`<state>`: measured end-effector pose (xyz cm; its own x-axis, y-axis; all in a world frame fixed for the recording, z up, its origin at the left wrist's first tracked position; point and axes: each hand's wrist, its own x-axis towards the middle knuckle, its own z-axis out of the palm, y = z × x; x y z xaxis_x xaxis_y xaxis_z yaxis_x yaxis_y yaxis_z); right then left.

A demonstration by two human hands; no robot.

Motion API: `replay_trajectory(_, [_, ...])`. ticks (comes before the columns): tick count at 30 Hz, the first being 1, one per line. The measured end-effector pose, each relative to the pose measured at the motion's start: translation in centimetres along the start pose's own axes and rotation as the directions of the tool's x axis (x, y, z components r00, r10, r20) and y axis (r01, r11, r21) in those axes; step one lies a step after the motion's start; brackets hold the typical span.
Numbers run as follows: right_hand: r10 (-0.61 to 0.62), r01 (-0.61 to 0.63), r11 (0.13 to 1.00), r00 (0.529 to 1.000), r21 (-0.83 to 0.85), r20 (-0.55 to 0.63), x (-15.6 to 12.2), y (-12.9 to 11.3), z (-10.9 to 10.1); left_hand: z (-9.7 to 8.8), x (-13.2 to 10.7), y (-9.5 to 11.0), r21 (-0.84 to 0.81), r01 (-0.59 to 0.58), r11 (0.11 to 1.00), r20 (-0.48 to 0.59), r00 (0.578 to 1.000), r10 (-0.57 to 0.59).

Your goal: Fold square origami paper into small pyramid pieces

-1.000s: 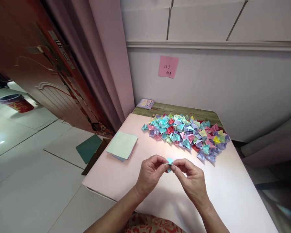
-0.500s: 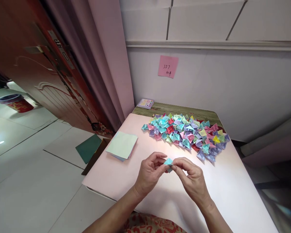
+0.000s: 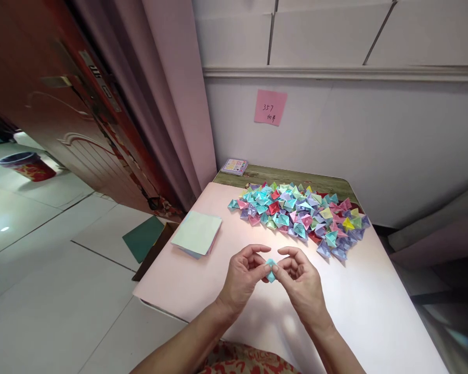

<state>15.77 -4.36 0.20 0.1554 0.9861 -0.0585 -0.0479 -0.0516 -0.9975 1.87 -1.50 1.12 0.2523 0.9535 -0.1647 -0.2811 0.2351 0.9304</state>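
Both my hands meet over the pink table [image 3: 374, 311], pinching one small teal folded paper piece [image 3: 271, 270] between their fingertips. My left hand [image 3: 244, 278] grips its left side with thumb and forefinger; my right hand [image 3: 302, 283] holds the right side. Beyond them lies a wide pile of several folded paper pieces [image 3: 300, 215] in teal, pink, purple, red and yellow. A stack of flat square paper sheets [image 3: 197, 234], pale green on top, rests at the table's left edge.
A small packet of paper [image 3: 234, 166] lies on the wooden strip at the table's far edge. A pink note [image 3: 270, 107] is stuck on the white wall. Left of the table are a curtain, a red door, tiled floor and a green sheet [image 3: 142, 238] on it.
My hands have shifted slightly downward and turned the teal piece; the fingers of both hands have spread a little more around it. The pile and the stack have not moved.
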Motion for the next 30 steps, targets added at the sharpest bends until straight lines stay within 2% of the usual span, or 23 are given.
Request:
replay_trajectory(4, [0.027, -0.029, 0.999, 0.999, 0.045, 0.028, 0.5, 0.2, -0.4, 0.1, -0.1, -0.2, 0.018, -0.010, 1.000, 0.015, 1.000, 0.010])
replay_trajectory(9, [0.069, -0.071, 0.997, 0.987, 0.012, 0.148, 0.9, 0.0, -1.3, -0.5, 0.0, -0.1, 0.127, -0.002, 0.992, 0.062, 0.998, -0.006])
replay_trajectory(14, [0.028, -0.010, 0.996, 0.974, -0.085, 0.223, 0.9, -0.5, -2.2, -1.0, -0.1, -0.3, 0.162, -0.052, 0.985, 0.090, 0.995, 0.038])
replay_trajectory(18, [-0.025, 0.060, 0.983, 0.980, -0.175, 0.196, 0.6, -0.3, -2.1, -0.8, -0.3, -0.3, 0.150, -0.066, 0.987, 0.081, 0.995, 0.054])
replay_trajectory(21, [-0.107, 0.138, 0.961, 0.985, -0.241, 0.138, 0.3, 0.1, -1.8, -0.6, -0.4, -0.1, 0.143, -0.078, 0.987, 0.054, 0.996, 0.071])
replay_trajectory(23, [-0.218, 0.241, 0.919, 0.970, -0.312, 0.107, 0.0, 0.2, -1.5, -0.5, -0.3, 0.0, 0.121, -0.086, 0.989, 0.046, 0.996, 0.081])
replay_trajectory(27, [-0.486, 0.472, 0.746, 0.868, -0.470, 0.099, -0.3, 0.3, -1.2, -0.6, -0.2, 0.0, 0.106, -0.114, 0.988, 0.060, 0.992, 0.108])
replay_trajectory(30, [-0.572, 0.543, 0.637, 0.809, -0.547, 0.137, -0.3, 0.5, -1.2, -0.8, -0.2, -0.3, 0.193, -0.172, 0.966, 0.074, 0.984, 0.160])
